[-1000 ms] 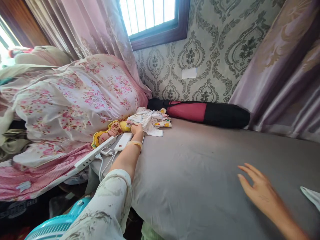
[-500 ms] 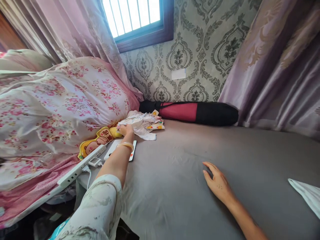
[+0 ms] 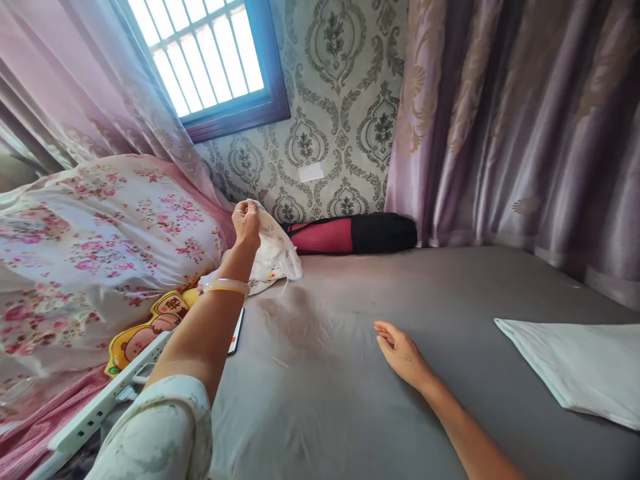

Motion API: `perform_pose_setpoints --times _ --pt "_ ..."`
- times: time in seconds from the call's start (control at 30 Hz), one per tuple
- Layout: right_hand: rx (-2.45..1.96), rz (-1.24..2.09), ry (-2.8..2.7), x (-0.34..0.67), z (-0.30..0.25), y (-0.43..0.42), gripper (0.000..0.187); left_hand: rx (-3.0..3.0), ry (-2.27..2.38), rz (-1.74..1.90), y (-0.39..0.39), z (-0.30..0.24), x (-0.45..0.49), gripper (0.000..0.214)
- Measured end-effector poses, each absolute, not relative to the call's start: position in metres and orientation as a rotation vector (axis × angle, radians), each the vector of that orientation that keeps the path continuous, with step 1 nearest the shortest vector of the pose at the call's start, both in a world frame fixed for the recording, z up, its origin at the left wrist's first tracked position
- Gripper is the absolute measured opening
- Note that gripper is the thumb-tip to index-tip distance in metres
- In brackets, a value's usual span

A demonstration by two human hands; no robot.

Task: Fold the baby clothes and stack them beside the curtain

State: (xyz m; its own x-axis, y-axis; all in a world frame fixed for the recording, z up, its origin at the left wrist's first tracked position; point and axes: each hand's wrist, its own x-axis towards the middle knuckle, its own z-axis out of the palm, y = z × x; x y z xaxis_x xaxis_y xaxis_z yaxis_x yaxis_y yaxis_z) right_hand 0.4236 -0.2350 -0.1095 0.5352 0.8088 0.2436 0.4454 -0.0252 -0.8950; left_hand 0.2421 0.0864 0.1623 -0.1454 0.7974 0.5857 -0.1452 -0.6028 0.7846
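My left hand point(image 3: 247, 223) is closed in a pinch on a thin white garment point(image 3: 275, 252) with a faint print. It holds one end up, while the lower part hangs down toward the bed; the garment's exact kind is not clear. Over the grey bed sheet point(image 3: 320, 400), my right hand point(image 3: 403, 357) is held with fingers loosely extended and the thumb apart, with nothing in it. Below my left forearm shows the edge of a flat white device point(image 3: 235, 337), mostly hidden by the arm.
A yellow cartoon cushion point(image 3: 143, 340) and a white power strip point(image 3: 95, 413) lie at the left, beside a floral quilt point(image 3: 105, 233). A black-and-red long bag point(image 3: 325, 237) rests along the wall. At the right lies a folded white cloth point(image 3: 580, 363).
My left hand has taken hold of the white garment from the pile and lifted it. The view has turned right, showing more of the folded white cloth. My right hand stays over the bed.
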Motion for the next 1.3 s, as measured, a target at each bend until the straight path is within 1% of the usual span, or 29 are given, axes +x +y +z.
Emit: perform_pose_setpoints --times 0.07,0.13,0.27,0.4,0.57,0.73,0.8,0.9,0.97,1.13,1.3 --pt "-1.599 0.46 -1.004 0.427 -0.103 -0.236 0.035 1.514 0.581 1.603 0.059 0.174 0.251 0.027" --pt "-1.538 0.489 -0.937 0.432 -0.095 -0.238 0.035 1.576 0.449 1.33 0.029 0.184 0.256 0.026" --pt "-1.448 0.448 -0.776 0.444 -0.073 -0.247 0.04 1.759 0.333 0.839 -0.028 0.195 0.263 0.024" --pt "-1.387 0.363 -0.732 0.449 -0.046 -0.263 0.048 1.982 0.263 0.563 -0.072 0.196 0.273 0.027" --pt "-1.14 0.585 -0.824 0.442 -0.026 -0.277 0.049 2.27 0.154 0.323 -0.109 0.189 0.29 0.03" --pt "-0.998 0.785 -0.873 0.437 -0.023 -0.283 0.051 2.39 0.069 0.241 -0.116 0.177 0.302 0.029" --pt "-0.976 0.814 -0.895 0.436 -0.022 -0.284 0.047 2.374 0.108 0.248 -0.114 0.174 0.301 0.029" --pt "-1.021 0.715 -0.927 0.436 -0.022 -0.282 0.035 2.302 0.202 0.246 -0.109 0.169 0.294 0.031" --pt "-1.074 0.661 -0.891 0.438 -0.023 -0.28 0.031 2.227 0.27 0.255 -0.105 0.164 0.287 0.034" --pt "-1.214 0.528 -0.85 0.449 -0.01 -0.28 0.036 1.931 0.314 0.362 -0.093 0.14 0.264 0.053" --pt "-1.372 0.357 -0.993 0.458 0.034 -0.284 0.039 1.774 0.242 0.361 -0.082 0.109 0.239 0.043"
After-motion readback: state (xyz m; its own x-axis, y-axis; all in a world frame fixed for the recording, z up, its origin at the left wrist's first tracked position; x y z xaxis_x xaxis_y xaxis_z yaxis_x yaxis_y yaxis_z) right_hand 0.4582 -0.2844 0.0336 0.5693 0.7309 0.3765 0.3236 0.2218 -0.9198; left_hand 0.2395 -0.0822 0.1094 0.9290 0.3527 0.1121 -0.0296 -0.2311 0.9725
